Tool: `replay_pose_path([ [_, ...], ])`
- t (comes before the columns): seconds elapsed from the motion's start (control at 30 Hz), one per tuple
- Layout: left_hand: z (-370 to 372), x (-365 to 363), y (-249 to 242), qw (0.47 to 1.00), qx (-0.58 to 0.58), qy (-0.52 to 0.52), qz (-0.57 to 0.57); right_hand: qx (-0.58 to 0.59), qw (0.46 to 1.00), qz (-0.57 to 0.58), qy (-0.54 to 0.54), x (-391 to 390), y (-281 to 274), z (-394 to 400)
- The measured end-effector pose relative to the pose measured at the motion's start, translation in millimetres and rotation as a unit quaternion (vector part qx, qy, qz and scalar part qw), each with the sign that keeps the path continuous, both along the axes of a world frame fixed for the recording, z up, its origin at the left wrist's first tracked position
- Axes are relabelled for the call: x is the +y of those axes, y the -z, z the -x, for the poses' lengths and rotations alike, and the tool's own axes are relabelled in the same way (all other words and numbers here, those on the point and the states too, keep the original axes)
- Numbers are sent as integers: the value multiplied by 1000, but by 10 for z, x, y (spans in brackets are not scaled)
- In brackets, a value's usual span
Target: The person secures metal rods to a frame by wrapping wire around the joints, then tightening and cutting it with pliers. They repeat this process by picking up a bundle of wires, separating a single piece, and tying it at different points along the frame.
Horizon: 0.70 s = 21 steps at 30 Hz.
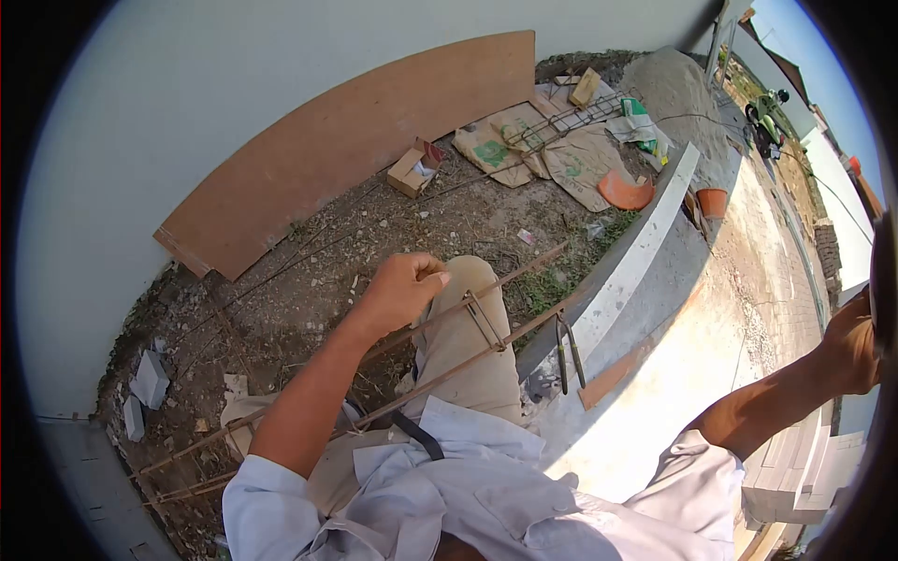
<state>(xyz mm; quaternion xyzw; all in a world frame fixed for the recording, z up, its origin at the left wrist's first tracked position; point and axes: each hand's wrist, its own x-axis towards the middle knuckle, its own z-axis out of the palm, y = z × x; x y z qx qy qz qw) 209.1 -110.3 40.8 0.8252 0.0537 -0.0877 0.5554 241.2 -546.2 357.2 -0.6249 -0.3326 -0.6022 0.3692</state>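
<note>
My left hand (402,292) is over my knee, its fingers curled together; whether something small is between them is hidden. Below it, a long rebar frame (444,374) of rusty bars lies across my legs, with a rectangular wire stirrup (486,321) around the bars near my knee. Pincers (569,355) with dark handles hang at the bars' right end, beside the concrete ledge. My right hand (853,341) is raised at the far right edge, fingers bent near a dark object (882,280) that the frame cuts off.
A brown board (355,140) leans on the wall. An open cardboard box (413,172), paper sacks (575,164), an orange curved piece (626,191) and an orange bucket (712,203) are ahead. A concrete ledge (636,252) runs along the right. Grey blocks (150,380) lie left.
</note>
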Motion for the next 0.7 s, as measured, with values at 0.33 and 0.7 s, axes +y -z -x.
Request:
replay_pose_path([
  [0.33, -136, -239, 315, 957, 218, -15, 191, 475, 877, 54, -53, 792, 1377, 47],
  [0.7, -172, -174, 208, 949, 240, -53, 199, 550, 792, 266, 3, 1571, 2688, 696],
])
